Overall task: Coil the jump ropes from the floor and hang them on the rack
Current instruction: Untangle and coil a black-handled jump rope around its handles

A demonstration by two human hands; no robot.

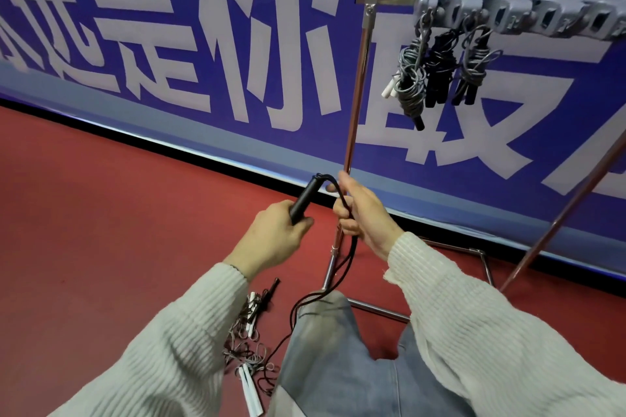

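Both hands (fingers curled) on rope

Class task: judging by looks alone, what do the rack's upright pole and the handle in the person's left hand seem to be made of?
Pole: probably polished metal, since it shines and mirrors the red floor.
Handle: looks like matte black plastic or foam; it shows no gloss, so which one is unclear.

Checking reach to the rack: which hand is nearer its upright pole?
Right. The right hand overlaps the upright pole in view; the left hand sits off to its left, gripping the black handle.
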